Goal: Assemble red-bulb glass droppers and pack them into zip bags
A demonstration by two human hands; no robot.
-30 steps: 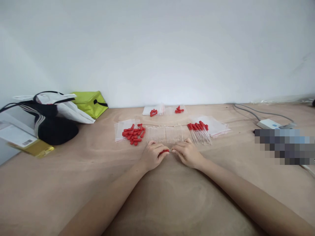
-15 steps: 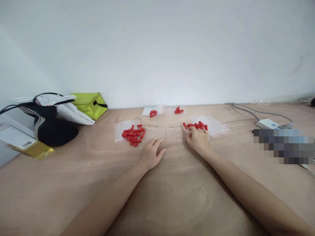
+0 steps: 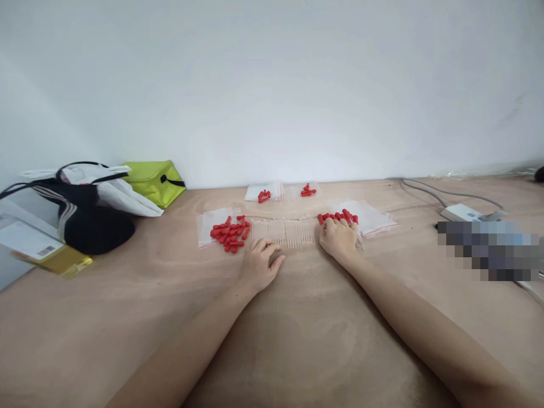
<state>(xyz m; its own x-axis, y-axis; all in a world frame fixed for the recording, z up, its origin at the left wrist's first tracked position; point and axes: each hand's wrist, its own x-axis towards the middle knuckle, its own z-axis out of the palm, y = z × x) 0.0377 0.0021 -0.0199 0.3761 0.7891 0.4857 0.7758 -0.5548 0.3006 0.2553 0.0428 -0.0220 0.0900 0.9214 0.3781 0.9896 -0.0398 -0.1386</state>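
Observation:
My left hand point(image 3: 260, 263) lies on the wooden table, fingers apart and holding nothing. Its fingertips reach the near edge of a row of thin clear tubes point(image 3: 267, 230). A second row of such tubes point(image 3: 300, 231) lies beside it to the right. My right hand point(image 3: 340, 238) is closed, its fingers curled down beside several red rubber bulbs point(image 3: 338, 217); what is between the fingertips is hidden. Some thin tubes point(image 3: 360, 242) show past its right side. To the left, a heap of red rubber bulbs point(image 3: 229, 231) rests partly on clear zip bags point(image 3: 206, 229).
At the back lie two small groups of red bulbs point(image 3: 264, 196) on plastic bags point(image 3: 251, 191). More zip bags point(image 3: 374, 218) are right of my right hand. A black cap point(image 3: 97, 226) and lime bag point(image 3: 153, 181) stand left; a power strip point(image 3: 461, 213) with cable lies right.
My right hand has shifted slightly left and down. A red bulb near its thumb, tilted up before, now lies lower beside the other bulbs. My left hand has hardly moved.

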